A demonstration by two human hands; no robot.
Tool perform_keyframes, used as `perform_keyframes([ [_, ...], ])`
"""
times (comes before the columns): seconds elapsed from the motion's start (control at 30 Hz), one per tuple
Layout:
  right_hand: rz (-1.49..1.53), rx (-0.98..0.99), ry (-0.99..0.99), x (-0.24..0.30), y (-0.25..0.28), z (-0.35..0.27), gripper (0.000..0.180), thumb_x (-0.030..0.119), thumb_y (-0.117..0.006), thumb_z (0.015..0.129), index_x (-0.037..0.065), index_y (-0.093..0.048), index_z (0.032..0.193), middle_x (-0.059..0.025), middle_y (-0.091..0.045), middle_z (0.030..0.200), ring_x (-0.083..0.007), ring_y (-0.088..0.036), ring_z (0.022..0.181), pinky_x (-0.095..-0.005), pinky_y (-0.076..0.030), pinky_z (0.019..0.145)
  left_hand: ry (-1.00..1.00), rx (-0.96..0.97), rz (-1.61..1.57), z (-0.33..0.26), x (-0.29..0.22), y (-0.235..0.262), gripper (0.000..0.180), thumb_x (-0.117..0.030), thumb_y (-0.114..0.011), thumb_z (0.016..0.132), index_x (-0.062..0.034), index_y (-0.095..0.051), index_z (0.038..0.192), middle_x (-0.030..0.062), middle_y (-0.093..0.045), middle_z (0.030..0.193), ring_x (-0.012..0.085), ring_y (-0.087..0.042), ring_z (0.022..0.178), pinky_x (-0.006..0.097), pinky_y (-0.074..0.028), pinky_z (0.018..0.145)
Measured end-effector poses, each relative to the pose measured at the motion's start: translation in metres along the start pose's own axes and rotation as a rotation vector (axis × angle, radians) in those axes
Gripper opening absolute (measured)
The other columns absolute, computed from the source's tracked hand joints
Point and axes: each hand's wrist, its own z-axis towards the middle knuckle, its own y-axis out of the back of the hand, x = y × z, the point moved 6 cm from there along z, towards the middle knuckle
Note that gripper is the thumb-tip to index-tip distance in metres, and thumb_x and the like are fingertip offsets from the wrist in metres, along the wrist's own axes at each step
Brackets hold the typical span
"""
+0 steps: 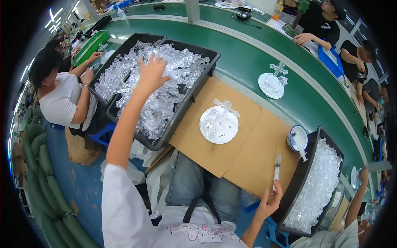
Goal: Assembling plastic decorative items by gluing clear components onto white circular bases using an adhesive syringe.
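My left hand (153,75) reaches over a black bin (161,142) heaped with clear plastic pieces (153,111). Its fingers are spread over the heap, and I see nothing gripped in them. At the cardboard's right edge my right hand (268,204) has thumb and fingers around the plunger end of a syringe (277,167), which points away from me. Between the hands, a round white plate (219,134) carries small clear parts. A clear cross-shaped ornament (226,106) rests across its far rim.
The cardboard sheet (248,140) lies before me on the green bench (235,53). A cup (298,138) with another syringe stands by a right-hand bin (285,217) of clear beads. Farther off is a second white plate (271,91) with a cross. People sit left, right and opposite.
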Motion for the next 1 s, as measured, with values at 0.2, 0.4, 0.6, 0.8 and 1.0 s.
perform_keyframes([
  [0.2, -0.042, -0.031, 0.024, -0.001, 0.007, -0.003, 0.032, 0.001, -0.057, 0.085, -0.001, -0.058, 0.118, -0.0124, -0.059, 0.123, -0.0206, -0.054, 0.111, -0.0297, -0.041, 0.090, 0.052, 0.131, -0.309, 0.027, -0.001, -0.036, 0.031, -0.013, -0.071, 0.076, -0.0099, -0.062, 0.106, 0.0101, -0.066, 0.099, 0.0284, -0.063, 0.099, 0.047, -0.042, 0.092],
  [0.4, 0.005, -0.014, -0.023, -0.006, 0.006, -0.004, 0.032, 0.001, -0.058, 0.085, -0.001, -0.058, 0.117, -0.0112, -0.060, 0.120, -0.0153, -0.056, 0.100, -0.0258, -0.042, 0.085, 0.171, -0.006, -0.553, 0.024, 0.013, -0.012, 0.024, -0.010, -0.068, 0.079, -0.0064, -0.067, 0.103, 0.0118, -0.070, 0.093, 0.0241, -0.068, 0.087, 0.031, -0.052, 0.078],
  [0.6, 0.099, 0.093, -0.077, 0.008, -0.008, 0.005, 0.040, 0.000, -0.062, 0.081, 0.000, -0.056, 0.120, -0.0106, -0.060, 0.121, -0.0147, -0.058, 0.093, -0.0270, -0.045, 0.078, 0.230, -0.248, -0.881, -0.005, -0.062, 0.097, 0.023, -0.006, -0.068, 0.078, -0.0085, -0.068, 0.101, 0.0121, -0.070, 0.087, 0.0235, -0.067, 0.073, 0.032, -0.053, 0.069],
  [0.8, 0.100, 0.372, 0.099, 0.121, -0.099, 0.045, 0.051, 0.012, -0.075, 0.074, 0.002, -0.057, 0.121, -0.0102, -0.065, 0.107, -0.0195, -0.061, 0.088, -0.0263, -0.045, 0.068, -0.159, -0.226, -0.977, -0.111, -0.213, 0.137, 0.030, -0.004, -0.065, 0.069, -0.0001, -0.066, 0.099, 0.0144, -0.066, 0.101, 0.0275, -0.065, 0.093, 0.045, -0.049, 0.091],
  [1.0, 0.383, 0.438, -0.183, 0.051, -0.148, 0.096, 0.041, 0.010, -0.065, 0.087, 0.000, -0.055, 0.125, -0.0060, -0.068, 0.102, -0.0139, -0.063, 0.086, -0.0243, -0.047, 0.071, 0.132, -0.185, -1.053, -0.121, -0.195, 0.082, 0.036, -0.005, -0.069, 0.077, -0.0012, -0.062, 0.112, 0.0119, -0.065, 0.110, 0.0293, -0.063, 0.100, 0.044, -0.046, 0.095],
])
